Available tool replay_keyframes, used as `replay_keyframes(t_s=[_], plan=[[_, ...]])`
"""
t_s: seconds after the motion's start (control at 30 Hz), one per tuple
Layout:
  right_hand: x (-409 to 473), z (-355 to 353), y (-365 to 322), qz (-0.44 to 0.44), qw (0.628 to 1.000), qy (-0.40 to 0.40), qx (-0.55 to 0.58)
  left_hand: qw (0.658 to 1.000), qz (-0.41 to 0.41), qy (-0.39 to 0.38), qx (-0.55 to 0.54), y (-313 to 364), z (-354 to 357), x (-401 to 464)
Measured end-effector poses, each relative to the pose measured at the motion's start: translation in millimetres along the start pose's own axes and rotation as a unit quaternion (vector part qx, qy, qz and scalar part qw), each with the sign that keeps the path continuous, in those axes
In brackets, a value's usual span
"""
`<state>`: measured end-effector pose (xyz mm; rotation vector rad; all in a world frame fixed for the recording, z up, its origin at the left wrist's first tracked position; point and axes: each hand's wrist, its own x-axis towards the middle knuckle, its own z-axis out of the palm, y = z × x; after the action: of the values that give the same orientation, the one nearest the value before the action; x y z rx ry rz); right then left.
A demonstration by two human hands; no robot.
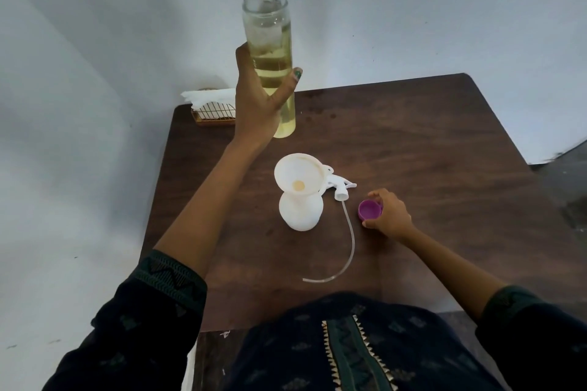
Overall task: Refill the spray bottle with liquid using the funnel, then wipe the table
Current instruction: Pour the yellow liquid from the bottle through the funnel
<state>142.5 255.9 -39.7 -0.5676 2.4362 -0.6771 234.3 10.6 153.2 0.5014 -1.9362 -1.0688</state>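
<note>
We find the left hand [257, 95] wrapped round the lower half of a tall clear bottle [270, 57], held upright above the far side of the table [428, 143], uncapped and roughly two-thirds full of yellow liquid. The right hand [389, 216] pinches a purple cap [370, 209] low over the tabletop.

The white spray bottle [301, 212] stands near the table's middle with the funnel [299, 177] seated in its neck (a little yellow shows at the funnel's throat). Its trigger head [340, 186], dip tube trailing, lies just beside it. A napkin holder [212, 108] sits at the far left corner.

We judge the clear bottle heavy for one hand, rigid and smooth-walled, so likely slippery if wet; the mid-body grip suits tilting. The spray bottle looks light and top-heavy under the funnel; steadying its body during pouring would be prudent.
</note>
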Motion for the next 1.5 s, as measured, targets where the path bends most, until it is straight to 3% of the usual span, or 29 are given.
replay_keyframes(t_s=[0.27,0.37,0.5,0.63,0.77,1.0,1.2,1.5], plan=[[10,-29,-16,0.074,0.984,-0.12,-0.105,1.0,-0.01,-0.015,-0.011,4,1,0],[23,-52,-34,0.088,0.986,-0.102,-0.094,1.0,-0.012,-0.017,-0.015,5,0,0],[31,-95,-85,-0.024,0.997,-0.01,0.066,0.999,-0.02,-0.021,-0.017,9,2,0],[2,-135,-162,-0.189,0.948,-0.029,0.255,0.999,-0.022,-0.028,-0.019,11,4,-1],[-21,-151,-219,-0.285,0.911,-0.093,0.285,0.999,-0.028,-0.032,-0.022,14,7,-3],[-33,-144,-276,-0.384,0.859,-0.115,0.318,0.997,-0.043,-0.051,-0.025,15,9,-5],[-30,-130,-278,-0.331,0.85,-0.083,0.402,0.997,-0.038,-0.063,-0.013,15,9,-9],[-27,-129,-267,-0.329,0.864,-0.037,0.379,0.992,-0.047,-0.119,-0.008,19,4,-18]])
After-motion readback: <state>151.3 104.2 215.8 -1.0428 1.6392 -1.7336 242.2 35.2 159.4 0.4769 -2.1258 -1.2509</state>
